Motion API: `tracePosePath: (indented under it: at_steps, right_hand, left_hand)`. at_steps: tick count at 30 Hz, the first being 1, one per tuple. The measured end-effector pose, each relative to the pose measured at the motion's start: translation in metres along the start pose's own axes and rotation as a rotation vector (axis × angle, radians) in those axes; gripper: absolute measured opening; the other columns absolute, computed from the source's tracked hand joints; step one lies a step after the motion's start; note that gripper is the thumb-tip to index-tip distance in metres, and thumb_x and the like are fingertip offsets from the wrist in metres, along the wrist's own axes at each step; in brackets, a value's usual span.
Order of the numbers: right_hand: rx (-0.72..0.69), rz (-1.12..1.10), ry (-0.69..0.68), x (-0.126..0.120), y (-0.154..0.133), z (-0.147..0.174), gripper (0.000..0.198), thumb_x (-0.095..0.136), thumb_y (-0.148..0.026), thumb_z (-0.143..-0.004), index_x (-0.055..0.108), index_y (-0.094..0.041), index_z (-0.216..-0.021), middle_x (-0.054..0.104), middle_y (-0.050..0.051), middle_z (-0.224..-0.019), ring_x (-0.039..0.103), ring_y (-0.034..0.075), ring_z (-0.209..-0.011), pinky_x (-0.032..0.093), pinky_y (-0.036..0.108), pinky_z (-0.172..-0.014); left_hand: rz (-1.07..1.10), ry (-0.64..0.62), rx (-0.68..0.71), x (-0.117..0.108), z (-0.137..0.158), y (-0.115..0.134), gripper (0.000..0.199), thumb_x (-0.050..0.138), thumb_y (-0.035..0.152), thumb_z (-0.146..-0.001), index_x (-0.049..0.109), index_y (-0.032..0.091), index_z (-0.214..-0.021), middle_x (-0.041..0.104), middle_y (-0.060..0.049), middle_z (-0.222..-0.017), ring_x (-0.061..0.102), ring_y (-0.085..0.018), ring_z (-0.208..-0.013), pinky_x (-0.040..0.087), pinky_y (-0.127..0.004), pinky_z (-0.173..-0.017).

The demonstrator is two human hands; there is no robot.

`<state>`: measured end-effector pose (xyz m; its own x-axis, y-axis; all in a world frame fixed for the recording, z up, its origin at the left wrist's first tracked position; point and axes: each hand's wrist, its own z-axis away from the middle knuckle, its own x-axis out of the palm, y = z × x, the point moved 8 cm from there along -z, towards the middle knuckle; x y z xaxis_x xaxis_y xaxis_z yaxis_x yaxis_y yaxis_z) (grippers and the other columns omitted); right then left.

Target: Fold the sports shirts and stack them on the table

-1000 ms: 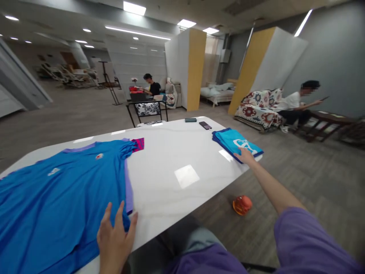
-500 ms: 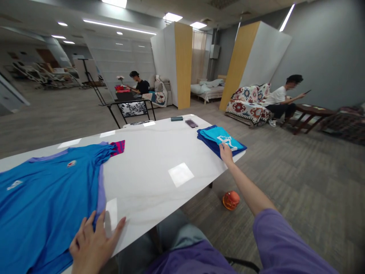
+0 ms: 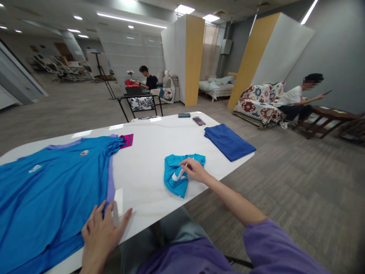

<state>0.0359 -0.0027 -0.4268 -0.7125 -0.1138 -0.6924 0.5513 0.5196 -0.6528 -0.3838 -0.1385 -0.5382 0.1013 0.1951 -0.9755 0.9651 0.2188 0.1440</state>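
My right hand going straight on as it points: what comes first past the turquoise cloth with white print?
Probably the blue shirt, near the magenta patterned cloth at its sleeve, across the white tabletop; exact line and height are unclear.

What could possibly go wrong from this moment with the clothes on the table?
The light blue cloth lies bunched under the right hand, so it might keep some creases. The dark blue folded cloth reaches close to the edge of the table, so a bump could perhaps push it over. The left hand is at the side of the large blue shirt; a careless pull there might wrinkle the spread fabric.
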Motion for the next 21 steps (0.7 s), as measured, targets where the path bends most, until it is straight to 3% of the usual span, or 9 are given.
tracePosePath:
  at_steps: [2, 3, 6, 8, 10, 12, 15, 18, 21]
  right_hand:
    - [0.173, 0.230, 0.181, -0.027, 0.027, -0.015, 0.043, 0.063, -0.052, -0.110, 0.068, -0.026, -0.144, 0.072, 0.014, -0.136, 0.067, 0.031, -0.119, 0.054, 0.047, -0.108]
    - [0.268, 0.351, 0.208, -0.035, 0.041, -0.020, 0.050, 0.070, -0.054, -0.105, 0.067, -0.025, -0.145, 0.070, 0.016, -0.141, 0.064, 0.035, -0.128, 0.051, 0.051, -0.113]
    - [0.477, 0.530, 0.044, -0.032, 0.076, -0.029, 0.053, 0.079, -0.058, -0.097, 0.072, -0.021, -0.135, 0.071, 0.018, -0.139, 0.064, 0.038, -0.130, 0.050, 0.049, -0.112]
    - [0.482, 0.495, -0.107, -0.016, 0.085, -0.034, 0.041, 0.074, -0.055, -0.101, 0.074, -0.021, -0.123, 0.075, 0.014, -0.127, 0.069, 0.031, -0.117, 0.052, 0.040, -0.102]
    - [0.437, 0.452, -0.158, -0.005, 0.080, -0.041, 0.033, 0.071, -0.051, -0.102, 0.073, -0.022, -0.118, 0.077, 0.012, -0.121, 0.070, 0.027, -0.109, 0.053, 0.035, -0.095]
    - [0.410, 0.429, -0.096, -0.008, 0.069, -0.055, 0.031, 0.070, -0.050, -0.102, 0.071, -0.023, -0.117, 0.078, 0.010, -0.121, 0.070, 0.026, -0.108, 0.053, 0.034, -0.094]
    - [0.370, 0.387, 0.073, -0.035, 0.040, -0.096, 0.029, 0.065, -0.050, -0.104, 0.066, -0.025, -0.119, 0.078, 0.008, -0.116, 0.070, 0.027, -0.106, 0.055, 0.037, -0.094]
    - [0.202, 0.368, 0.279, -0.088, -0.014, -0.160, 0.034, 0.062, -0.054, -0.107, 0.062, -0.023, -0.123, 0.075, 0.009, -0.114, 0.069, 0.029, -0.106, 0.057, 0.044, -0.100]
    - [-0.114, 0.313, 0.532, -0.152, -0.097, -0.213, 0.046, 0.049, -0.061, -0.114, 0.056, -0.020, -0.133, 0.067, 0.009, -0.122, 0.066, 0.029, -0.119, 0.055, 0.056, -0.111]
  left_hand:
    - [0.006, 0.070, 0.001, -0.006, 0.002, -0.001, 0.083, 0.036, 0.072, -0.106, 0.049, 0.018, -0.167, 0.036, -0.019, -0.182, 0.021, -0.035, -0.173, 0.028, -0.058, -0.134]
    - [0.013, 0.091, 0.003, -0.008, 0.002, -0.002, 0.082, 0.037, 0.072, -0.106, 0.051, 0.017, -0.166, 0.037, -0.019, -0.182, 0.022, -0.035, -0.173, 0.028, -0.057, -0.134]
    - [0.045, 0.095, 0.012, -0.011, 0.003, -0.007, 0.081, 0.042, 0.070, -0.107, 0.052, 0.014, -0.165, 0.037, -0.021, -0.181, 0.024, -0.036, -0.172, 0.027, -0.056, -0.134]
    - [0.073, 0.092, 0.020, -0.013, 0.003, -0.011, 0.082, 0.044, 0.069, -0.108, 0.051, 0.011, -0.166, 0.036, -0.022, -0.181, 0.024, -0.037, -0.171, 0.026, -0.057, -0.135]
    - [0.099, 0.087, 0.024, -0.014, 0.003, -0.015, 0.084, 0.046, 0.069, -0.107, 0.049, 0.010, -0.167, 0.037, -0.024, -0.180, 0.024, -0.038, -0.170, 0.025, -0.058, -0.134]
    - [0.123, 0.087, 0.023, -0.015, 0.004, -0.020, 0.086, 0.048, 0.069, -0.106, 0.048, 0.010, -0.169, 0.038, -0.025, -0.179, 0.023, -0.040, -0.170, 0.024, -0.059, -0.134]
    - [0.145, 0.097, 0.027, -0.014, 0.005, -0.026, 0.088, 0.049, 0.070, -0.106, 0.047, 0.010, -0.170, 0.039, -0.025, -0.178, 0.023, -0.040, -0.169, 0.023, -0.059, -0.134]
    - [0.151, 0.109, 0.033, -0.013, 0.008, -0.030, 0.087, 0.049, 0.071, -0.105, 0.049, 0.010, -0.168, 0.039, -0.025, -0.178, 0.023, -0.041, -0.169, 0.023, -0.058, -0.134]
    - [0.154, 0.107, 0.027, -0.014, 0.010, -0.033, 0.086, 0.048, 0.071, -0.105, 0.049, 0.011, -0.167, 0.038, -0.025, -0.178, 0.023, -0.041, -0.170, 0.023, -0.057, -0.134]
